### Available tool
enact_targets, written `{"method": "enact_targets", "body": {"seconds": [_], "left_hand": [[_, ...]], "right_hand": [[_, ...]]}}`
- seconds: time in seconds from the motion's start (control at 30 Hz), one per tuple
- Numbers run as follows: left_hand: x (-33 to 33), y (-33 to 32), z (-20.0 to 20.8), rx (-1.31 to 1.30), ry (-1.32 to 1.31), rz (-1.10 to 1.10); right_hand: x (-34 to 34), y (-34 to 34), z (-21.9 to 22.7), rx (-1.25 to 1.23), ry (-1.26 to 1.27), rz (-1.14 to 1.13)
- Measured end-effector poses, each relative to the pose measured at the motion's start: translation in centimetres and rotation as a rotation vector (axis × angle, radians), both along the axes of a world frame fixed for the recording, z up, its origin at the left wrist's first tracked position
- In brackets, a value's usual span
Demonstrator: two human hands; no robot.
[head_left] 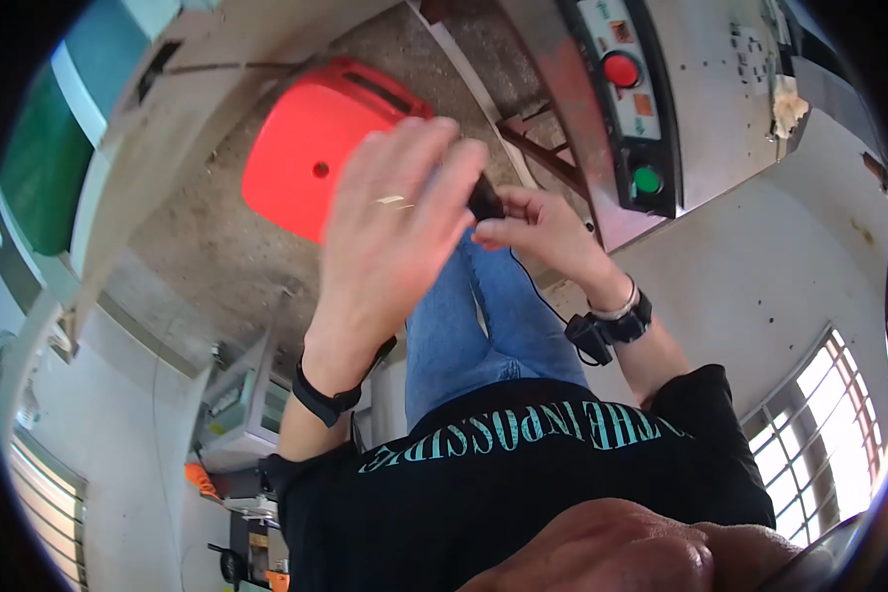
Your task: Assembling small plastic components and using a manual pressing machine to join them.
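My right hand (548, 232) pinches a small black object (484, 200) between thumb and fingers, in front of my body. What kind of object it is cannot be made out. Close against its other side is my left hand (395, 212), back turned up and smeared by motion. Its fingers bend toward the black object, but their tips are hidden, so I cannot tell whether they grip it. A ring sits on one left finger. Beyond and partly behind the left hand stands a red plastic stool (291, 148) with a round hole and a slot in its top.
At the upper right is a metal machine housing (720, 109) carrying a black control panel with a red button (621, 70) and a green button (647, 180). A brown metal frame (543, 153) stands beside it. Lower left holds a cabinet (242, 419); barred windows (824, 424) lie at the sides.
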State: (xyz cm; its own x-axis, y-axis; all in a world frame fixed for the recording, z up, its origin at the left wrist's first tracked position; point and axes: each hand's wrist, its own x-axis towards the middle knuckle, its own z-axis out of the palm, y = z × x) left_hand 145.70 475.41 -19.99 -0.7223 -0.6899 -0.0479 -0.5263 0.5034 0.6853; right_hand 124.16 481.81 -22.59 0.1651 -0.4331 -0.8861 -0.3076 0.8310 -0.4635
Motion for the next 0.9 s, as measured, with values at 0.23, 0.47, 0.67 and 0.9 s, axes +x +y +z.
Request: {"method": "enact_targets", "body": {"seconds": [0.23, 0.47, 0.67, 0.9], "left_hand": [[5.1, 9.8, -6.7, 0.185, 0.237, 0.433], [8.1, 11.9, -13.0, 0.433, 0.373, 0.369], [10.6, 13.6, -18.8, 0.464, 0.294, 0.365], [10.2, 12.9, -24.3, 0.523, 0.314, 0.326]], "right_hand": [[4.7, 2.4, -3.7, 0.229, -0.532, -0.542], [8.3, 4.2, -10.7, 0.399, -0.685, -0.115], [11.7, 4.7, -16.9, 0.42, -0.698, -0.099], [12.3, 5.1, -22.1, 0.412, -0.723, -0.284]]}}
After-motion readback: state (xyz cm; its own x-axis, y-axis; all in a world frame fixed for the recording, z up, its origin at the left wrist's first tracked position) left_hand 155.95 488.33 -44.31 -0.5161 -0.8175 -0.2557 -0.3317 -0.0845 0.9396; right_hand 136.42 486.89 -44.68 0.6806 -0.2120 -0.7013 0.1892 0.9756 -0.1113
